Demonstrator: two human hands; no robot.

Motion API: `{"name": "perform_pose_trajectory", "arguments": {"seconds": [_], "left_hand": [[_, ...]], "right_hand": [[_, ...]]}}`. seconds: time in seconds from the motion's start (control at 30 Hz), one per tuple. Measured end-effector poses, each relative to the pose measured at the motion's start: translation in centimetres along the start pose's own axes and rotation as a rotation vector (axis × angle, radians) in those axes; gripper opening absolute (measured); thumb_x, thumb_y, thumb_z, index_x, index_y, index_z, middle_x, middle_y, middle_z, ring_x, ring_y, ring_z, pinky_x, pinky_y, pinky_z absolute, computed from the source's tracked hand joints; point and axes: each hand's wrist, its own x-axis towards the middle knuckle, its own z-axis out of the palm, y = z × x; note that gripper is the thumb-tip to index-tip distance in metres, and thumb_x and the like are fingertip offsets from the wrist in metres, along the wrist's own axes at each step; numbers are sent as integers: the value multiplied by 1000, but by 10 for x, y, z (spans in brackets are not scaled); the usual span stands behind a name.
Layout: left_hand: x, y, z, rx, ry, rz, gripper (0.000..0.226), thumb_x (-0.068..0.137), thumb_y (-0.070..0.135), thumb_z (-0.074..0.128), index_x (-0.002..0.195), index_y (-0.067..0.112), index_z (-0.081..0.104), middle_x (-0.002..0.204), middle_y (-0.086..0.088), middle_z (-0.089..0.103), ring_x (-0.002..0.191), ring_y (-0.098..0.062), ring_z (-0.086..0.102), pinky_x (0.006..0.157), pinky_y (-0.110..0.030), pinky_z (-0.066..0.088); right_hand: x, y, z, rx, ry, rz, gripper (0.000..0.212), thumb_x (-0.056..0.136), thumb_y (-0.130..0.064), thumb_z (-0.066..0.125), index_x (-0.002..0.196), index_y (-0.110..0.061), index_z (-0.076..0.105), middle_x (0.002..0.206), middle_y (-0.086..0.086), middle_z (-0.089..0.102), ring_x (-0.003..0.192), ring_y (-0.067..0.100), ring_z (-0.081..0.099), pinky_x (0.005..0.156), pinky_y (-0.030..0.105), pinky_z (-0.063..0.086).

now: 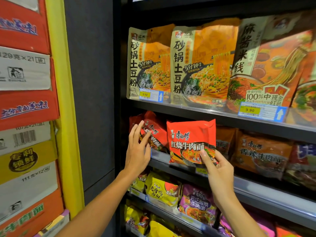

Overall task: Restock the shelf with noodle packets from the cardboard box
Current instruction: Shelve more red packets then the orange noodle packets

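My right hand pinches the lower right corner of a red noodle packet, holding it upright in front of the middle shelf. My left hand has straight, spread fingers that touch the front of a tilted red packet leaning at the left end of that shelf. The shelf space behind the held packet is hidden. No open cardboard box shows in the head view.
Tall orange potato-noodle bags fill the shelf above, with price tags on its rail. Orange packets sit to the right, yellow and purple packets below. Stacked cartons and a yellow post stand at left.
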Motion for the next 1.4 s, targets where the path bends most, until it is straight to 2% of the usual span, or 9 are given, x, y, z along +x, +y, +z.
{"name": "perform_pose_trajectory", "arguments": {"seconds": [0.13,0.23,0.33,0.53,0.8,0.97,1.13,1.3,1.4], "left_hand": [[-13,3,3,7,-116,-2,60,100,23,50,155,17,27,165,10,6,152,-12,5,118,-46,31],[-24,4,6,-4,-177,94,56,101,26,48,154,27,30,164,7,13,152,-13,10,119,-44,29],[-29,-3,12,130,-266,79,50,104,38,39,154,33,30,165,7,10,153,-14,-2,123,-45,17],[-21,-10,10,167,-302,31,55,104,47,34,152,21,35,165,5,15,152,-11,-3,125,-43,7],[-27,-9,8,-57,-267,-217,61,101,30,46,153,9,23,162,-6,21,151,-17,12,124,-37,14],[-33,-11,-1,-158,-254,-347,66,102,26,47,157,11,12,163,-5,19,151,-16,13,121,-31,11],[-31,-11,-13,-272,-222,-318,59,103,39,40,156,30,14,159,8,26,146,-8,22,120,-36,24],[-26,-1,-19,-279,-281,-74,55,103,36,44,153,40,22,158,20,24,148,-2,16,121,-36,21],[-22,-1,-9,-139,-383,9,48,103,44,39,150,47,28,160,21,15,150,-2,-3,122,-38,9]], "right_hand": [[5,4,7,-6,10,0,14,94,-25,65,105,-22,73,99,-7,77,96,9,71,79,22,52],[6,8,11,10,11,13,16,95,-27,64,108,-22,72,101,-6,77,98,10,71,82,26,51],[9,13,14,12,25,13,15,95,-27,65,107,-22,73,101,-5,77,98,12,71,82,27,51],[17,15,27,-49,-54,-13,13,96,-26,64,105,-22,73,98,-7,77,95,8,71,77,21,54],[40,21,56,-153,-163,-52,12,95,-21,67,104,-19,73,97,-3,77,94,13,72,85,33,57],[54,23,64,-114,-251,143,12,94,-14,66,104,-17,72,104,3,77,101,17,72,89,33,58],[58,24,53,-118,-266,240,9,95,-20,66,99,-16,73,101,4,77,98,18,73,94,38,56],[71,29,46,-185,-20,316,53,84,-47,70,92,4,55,92,24,68,93,37,68,93,58,53],[72,24,45,-373,-23,251,39,92,-42,66,87,-12,43,81,3,48,78,17,51,73,35,49]]}}
